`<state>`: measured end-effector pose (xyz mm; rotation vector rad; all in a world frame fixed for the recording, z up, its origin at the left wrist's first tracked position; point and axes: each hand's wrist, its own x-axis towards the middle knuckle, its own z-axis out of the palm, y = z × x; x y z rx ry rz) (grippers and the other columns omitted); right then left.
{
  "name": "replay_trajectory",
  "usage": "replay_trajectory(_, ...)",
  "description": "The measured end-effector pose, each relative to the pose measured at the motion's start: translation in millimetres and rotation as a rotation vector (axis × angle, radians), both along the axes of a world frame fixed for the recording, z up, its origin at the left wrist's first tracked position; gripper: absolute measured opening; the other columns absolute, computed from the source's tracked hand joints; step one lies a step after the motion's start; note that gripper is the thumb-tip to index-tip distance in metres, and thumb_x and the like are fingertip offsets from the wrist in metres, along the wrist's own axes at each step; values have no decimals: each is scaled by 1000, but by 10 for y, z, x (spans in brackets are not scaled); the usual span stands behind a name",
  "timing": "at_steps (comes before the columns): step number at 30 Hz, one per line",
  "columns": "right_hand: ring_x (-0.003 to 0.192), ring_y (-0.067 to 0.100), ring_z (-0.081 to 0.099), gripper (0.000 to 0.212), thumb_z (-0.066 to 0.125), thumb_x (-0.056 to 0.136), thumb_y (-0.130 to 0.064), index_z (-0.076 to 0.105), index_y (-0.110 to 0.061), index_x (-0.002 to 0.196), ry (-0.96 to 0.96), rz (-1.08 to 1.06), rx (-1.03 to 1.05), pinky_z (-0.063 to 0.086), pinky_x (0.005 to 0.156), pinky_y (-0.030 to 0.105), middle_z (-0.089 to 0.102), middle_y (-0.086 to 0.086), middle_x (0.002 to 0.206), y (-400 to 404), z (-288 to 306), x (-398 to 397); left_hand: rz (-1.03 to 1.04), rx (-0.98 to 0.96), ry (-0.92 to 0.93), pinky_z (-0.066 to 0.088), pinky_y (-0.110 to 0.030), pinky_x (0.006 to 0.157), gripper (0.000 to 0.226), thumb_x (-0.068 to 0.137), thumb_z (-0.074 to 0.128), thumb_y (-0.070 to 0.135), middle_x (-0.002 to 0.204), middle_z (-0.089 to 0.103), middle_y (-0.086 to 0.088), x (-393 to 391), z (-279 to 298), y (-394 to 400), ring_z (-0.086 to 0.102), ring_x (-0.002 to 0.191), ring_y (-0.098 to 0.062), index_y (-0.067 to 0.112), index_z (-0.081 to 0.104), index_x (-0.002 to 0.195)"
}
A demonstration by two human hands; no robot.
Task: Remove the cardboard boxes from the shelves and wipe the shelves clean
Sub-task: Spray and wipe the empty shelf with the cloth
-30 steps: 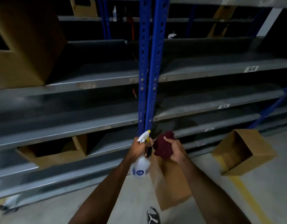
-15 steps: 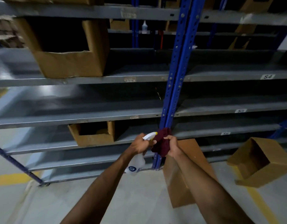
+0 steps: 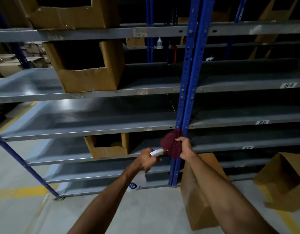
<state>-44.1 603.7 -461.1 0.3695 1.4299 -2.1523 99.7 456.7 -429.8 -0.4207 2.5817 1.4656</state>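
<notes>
Up and left goes the view since a second ago, bringing more boxes into sight, while both hands stay raised in front of the blue post (image 3: 188, 85).

Hard to read: the spray bottle's (image 3: 137, 180) body is blurred below the left hand (image 3: 146, 160), and its label is only a blue smudge. A box at the top edge (image 3: 74, 14) is cut off above, the box on the floor at the right (image 3: 284, 181) is clipped by the frame, and the far shelves behind sit in deep shadow.

Left hand wraps the bottle's neck, fingers curled on the trigger, nozzle pointing right at the dark red cloth (image 3: 172, 144). Right hand (image 3: 186, 148) clutches that cloth, bunched, just beside the nozzle and in front of the post.

Boxes: 1 large open box (image 3: 88, 76) stands on the shelf marked S4 (image 3: 145, 85), well above the hands; 1 smaller box (image 3: 108, 148) sits on the S6 shelf, just left of the left hand. A tall box (image 3: 196, 208) stands on the floor under the right forearm.

Grey metal shelves, labels S4, S5, S6 at right, a pale concrete floor (image 3: 19, 166) with yellow lines.
</notes>
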Motion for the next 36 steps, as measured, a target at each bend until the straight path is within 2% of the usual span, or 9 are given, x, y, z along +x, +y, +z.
replay_trajectory(5,57,26,70,23,47,79,-10,65,-1,88,10,29,5,55,49,27,73,13,69,-84,49,88,120,5,42,48,-35,51,41,80,71,41,88,67,-14,-173,68,119,61,62,-23,6,60,99)
replay_trajectory(8,71,32,70,36,51,65,-16,66,-2,95,27,55,15,56,65,34,74,16,79,-98,25,47,127,-41,51,47,-27,55,48,82,71,44,98,67,-10,-293,104,35,62,69,-16,7,59,110)
replay_trajectory(11,79,34,68,28,50,75,-13,67,-3,95,46,43,38,55,68,37,74,17,81,-61,46,-5,131,-72,61,47,-28,48,53,82,70,46,93,66,-10,-326,160,-131,60,64,-16,3,58,111)
replay_trajectory(16,92,36,67,32,51,72,-11,67,-6,99,28,1,-14,55,79,43,75,16,88,29,92,-71,79,-69,16,45,-28,49,37,90,64,40,84,67,-8,-220,69,-304,56,60,-14,6,62,103)
replay_trajectory(20,95,36,68,53,55,60,-16,67,-3,110,20,32,-43,56,81,43,74,18,97,-14,22,-110,69,-16,5,44,-28,48,55,71,71,54,77,64,-5,-178,-98,-195,55,57,-13,8,63,99)
replay_trajectory(24,82,34,68,33,52,73,-15,69,-2,99,15,93,-23,54,69,35,74,17,86,-116,81,-36,106,60,48,44,-29,49,51,71,73,48,75,63,-5,-273,-38,35,54,55,-13,5,63,97)
replay_trajectory(28,81,34,67,30,50,83,-17,70,0,95,15,121,-34,53,71,36,74,19,83,-115,82,-57,141,18,69,47,-30,59,52,79,73,43,101,66,-7,-411,114,82,64,80,-19,9,54,113)
replay_trajectory(32,104,39,67,60,64,58,-20,69,2,114,27,128,-37,54,94,52,71,23,111,-54,-120,-312,199,79,83,47,-31,50,41,88,70,33,97,67,-12,-507,133,-18,58,65,-18,9,49,113)
replay_trajectory(36,100,33,68,58,76,57,-9,66,-11,115,325,155,333,56,92,48,72,16,110,-19,-210,-495,207,110,117,45,-32,49,33,91,66,30,84,64,-10,-530,115,-105,53,55,-18,6,57,112)
